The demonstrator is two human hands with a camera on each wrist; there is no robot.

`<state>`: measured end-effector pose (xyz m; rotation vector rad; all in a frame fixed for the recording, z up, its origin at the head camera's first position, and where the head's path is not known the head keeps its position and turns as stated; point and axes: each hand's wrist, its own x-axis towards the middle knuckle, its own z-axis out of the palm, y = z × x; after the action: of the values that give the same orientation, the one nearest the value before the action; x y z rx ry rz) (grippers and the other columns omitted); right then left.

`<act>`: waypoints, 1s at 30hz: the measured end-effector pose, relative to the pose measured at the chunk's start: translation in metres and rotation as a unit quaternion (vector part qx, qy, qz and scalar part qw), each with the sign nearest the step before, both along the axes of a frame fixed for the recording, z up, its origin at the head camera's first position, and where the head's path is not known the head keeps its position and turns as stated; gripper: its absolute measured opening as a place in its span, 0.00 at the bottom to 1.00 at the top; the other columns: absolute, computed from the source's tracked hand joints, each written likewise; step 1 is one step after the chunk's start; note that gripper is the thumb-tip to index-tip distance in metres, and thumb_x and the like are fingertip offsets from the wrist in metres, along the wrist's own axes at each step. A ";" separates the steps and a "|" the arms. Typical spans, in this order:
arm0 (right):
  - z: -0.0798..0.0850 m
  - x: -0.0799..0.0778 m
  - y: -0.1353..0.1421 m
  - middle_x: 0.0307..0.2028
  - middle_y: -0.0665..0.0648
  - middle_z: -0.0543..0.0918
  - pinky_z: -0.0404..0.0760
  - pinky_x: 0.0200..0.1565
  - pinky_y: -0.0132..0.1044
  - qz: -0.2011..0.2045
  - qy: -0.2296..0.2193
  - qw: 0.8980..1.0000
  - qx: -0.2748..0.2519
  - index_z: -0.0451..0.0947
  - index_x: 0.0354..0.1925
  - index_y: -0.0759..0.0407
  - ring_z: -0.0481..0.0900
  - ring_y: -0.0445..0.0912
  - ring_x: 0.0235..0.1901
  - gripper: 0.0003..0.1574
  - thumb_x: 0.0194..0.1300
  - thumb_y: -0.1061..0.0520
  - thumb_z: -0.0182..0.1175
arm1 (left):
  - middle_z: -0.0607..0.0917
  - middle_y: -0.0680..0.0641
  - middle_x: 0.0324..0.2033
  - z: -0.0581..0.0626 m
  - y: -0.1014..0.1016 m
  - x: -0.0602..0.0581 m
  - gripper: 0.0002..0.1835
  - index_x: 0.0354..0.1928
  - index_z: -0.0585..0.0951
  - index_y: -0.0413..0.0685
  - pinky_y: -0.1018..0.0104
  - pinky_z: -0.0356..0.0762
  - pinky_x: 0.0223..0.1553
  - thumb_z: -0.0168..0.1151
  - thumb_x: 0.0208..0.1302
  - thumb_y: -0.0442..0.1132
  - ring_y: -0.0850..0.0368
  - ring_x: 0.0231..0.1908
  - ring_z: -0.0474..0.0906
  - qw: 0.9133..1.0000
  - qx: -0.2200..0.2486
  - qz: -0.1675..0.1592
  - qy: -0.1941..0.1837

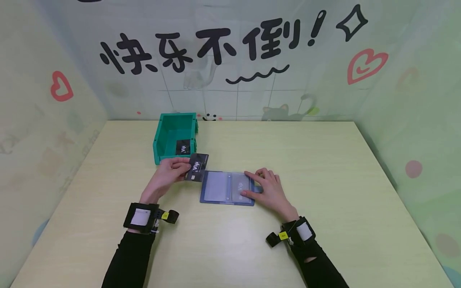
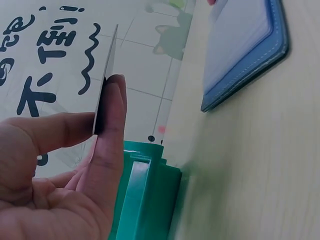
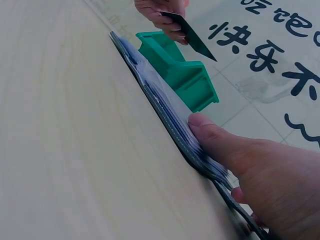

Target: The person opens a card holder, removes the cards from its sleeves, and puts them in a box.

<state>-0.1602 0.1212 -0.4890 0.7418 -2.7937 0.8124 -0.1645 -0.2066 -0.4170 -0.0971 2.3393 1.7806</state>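
Note:
Between thumb and fingers my left hand (image 1: 171, 169) pinches a black VIP card (image 1: 197, 167), held just in front of the green bin and left of the card holder. The left wrist view shows this card (image 2: 106, 85) edge-on. A blue card holder (image 1: 215, 187) lies spread on the table, its clear sleeves facing up; a VIP card shows through the right-hand sleeve. My right hand (image 1: 268, 188) is at the holder's right side, thumb and index finger resting on that sleeve. In the right wrist view the thumb presses on the stacked sleeves (image 3: 167, 100).
A green plastic bin (image 1: 176, 134) stands at the table's back edge, with another black VIP card (image 1: 183, 147) inside near its front. The holder's closing strap (image 1: 258, 189) sticks out to the right. Printed walls surround the pale wooden table (image 1: 324, 168).

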 end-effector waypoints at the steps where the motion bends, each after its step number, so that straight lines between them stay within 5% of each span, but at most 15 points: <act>1: 0.000 0.000 0.000 0.43 0.55 0.69 0.61 0.44 0.49 0.000 0.000 1.000 0.000 0.75 0.62 0.48 0.65 0.52 0.44 0.41 0.52 0.35 0.66 | 0.79 0.32 0.51 0.002 -0.003 -0.001 0.21 0.62 0.70 0.32 0.77 0.79 0.31 0.54 0.70 0.36 0.55 0.36 0.78 1.000 0.003 0.003 0.003; 13: -0.002 0.000 0.001 0.42 0.54 0.69 0.61 0.43 0.48 0.004 0.010 1.000 -0.007 0.75 0.62 0.49 0.64 0.51 0.43 0.40 0.53 0.35 0.66 | 0.76 0.45 0.42 0.016 -0.022 -0.025 0.28 0.68 0.62 0.35 0.76 0.81 0.35 0.55 0.68 0.30 0.61 0.38 0.77 0.990 0.080 0.097 0.057; 21: -0.001 0.000 0.002 0.42 0.54 0.68 0.60 0.43 0.48 0.001 0.005 1.000 -0.007 0.75 0.62 0.48 0.64 0.50 0.43 0.40 0.54 0.34 0.65 | 0.76 0.39 0.49 0.006 -0.017 -0.044 0.20 0.61 0.72 0.37 0.79 0.76 0.36 0.54 0.68 0.29 0.54 0.45 0.74 0.981 -0.012 0.162 0.103; 26: 0.001 0.001 0.002 0.42 0.55 0.69 0.61 0.43 0.49 0.002 0.006 1.000 -0.009 0.75 0.62 0.49 0.64 0.51 0.43 0.41 0.53 0.35 0.66 | 0.77 0.37 0.53 0.000 -0.012 -0.055 0.16 0.56 0.78 0.36 0.62 0.76 0.44 0.52 0.68 0.28 0.48 0.50 0.73 0.967 -0.105 0.194 0.130; 30: 0.002 0.002 0.001 0.43 0.55 0.70 0.61 0.44 0.49 -0.003 0.002 1.000 -0.007 0.74 0.63 0.50 0.64 0.51 0.44 0.42 0.52 0.35 0.66 | 0.79 0.33 0.50 -0.004 -0.008 -0.061 0.16 0.54 0.79 0.33 0.51 0.76 0.45 0.50 0.67 0.26 0.44 0.46 0.76 0.958 -0.155 0.186 0.154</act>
<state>-0.1584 0.1222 -0.4874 0.7328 -2.7827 0.8291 -0.2257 -0.2147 -0.4212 -0.3505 2.9818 1.6558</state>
